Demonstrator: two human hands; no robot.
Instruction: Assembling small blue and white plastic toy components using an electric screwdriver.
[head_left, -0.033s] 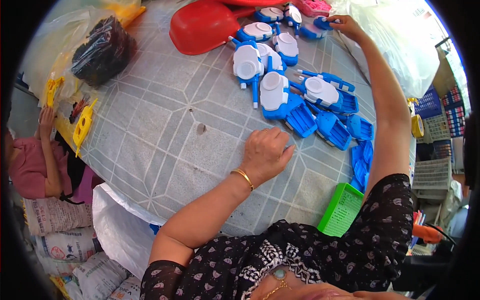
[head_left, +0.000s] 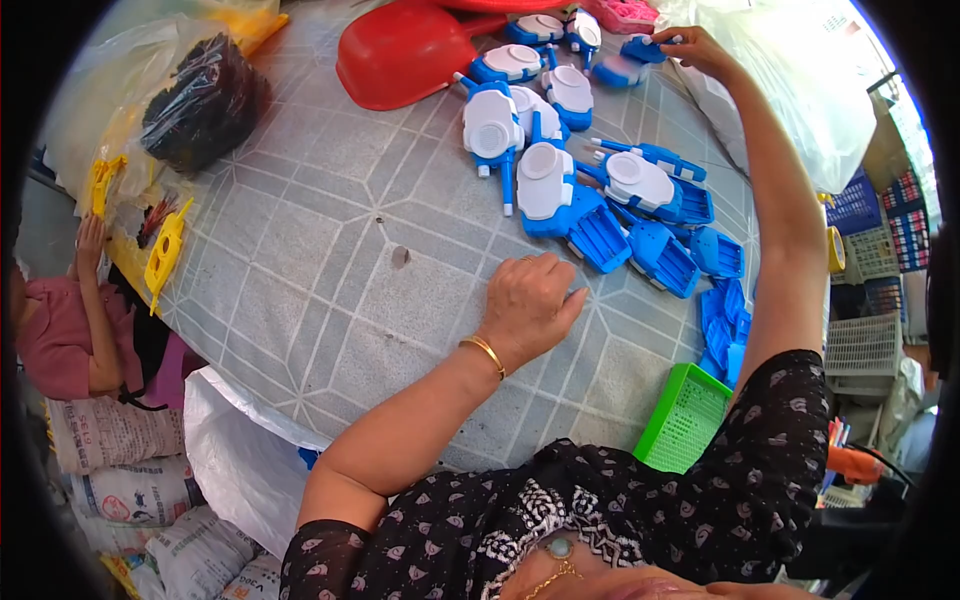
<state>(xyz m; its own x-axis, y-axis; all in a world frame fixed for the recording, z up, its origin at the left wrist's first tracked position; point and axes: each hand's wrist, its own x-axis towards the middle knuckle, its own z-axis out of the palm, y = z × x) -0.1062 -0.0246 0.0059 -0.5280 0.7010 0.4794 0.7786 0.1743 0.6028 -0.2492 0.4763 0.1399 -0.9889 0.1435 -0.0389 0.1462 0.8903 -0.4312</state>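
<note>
My left hand [head_left: 530, 305] rests knuckles-up on the table, its fingers curled in a loose fist and the thumb sticking out; nothing shows in it. At the far right my right hand [head_left: 698, 50] pinches a blue plastic piece [head_left: 641, 48]. Just under that piece lies a white-and-blue toy casing [head_left: 618, 70], slightly blurred. Several walkie-talkie-shaped toy casings [head_left: 545, 180], white-faced with blue bodies and antennas, are spread from there toward me. Some lie with an open blue battery bay [head_left: 600, 235] showing.
A red plastic scoop [head_left: 400, 55] lies at the far edge. Beside my right arm are a green basket [head_left: 685, 420] and blue parts [head_left: 720, 325]. A white plastic bag [head_left: 800, 110] bulges at right. At far left, another person's hand [head_left: 90, 238] is near yellow parts [head_left: 168, 245] and a dark bagged bundle [head_left: 205, 100].
Very little differs. The whole view has shifted by a few pixels, and my right hand has moved slightly with the blue piece still in it. My left hand stays in place.
</note>
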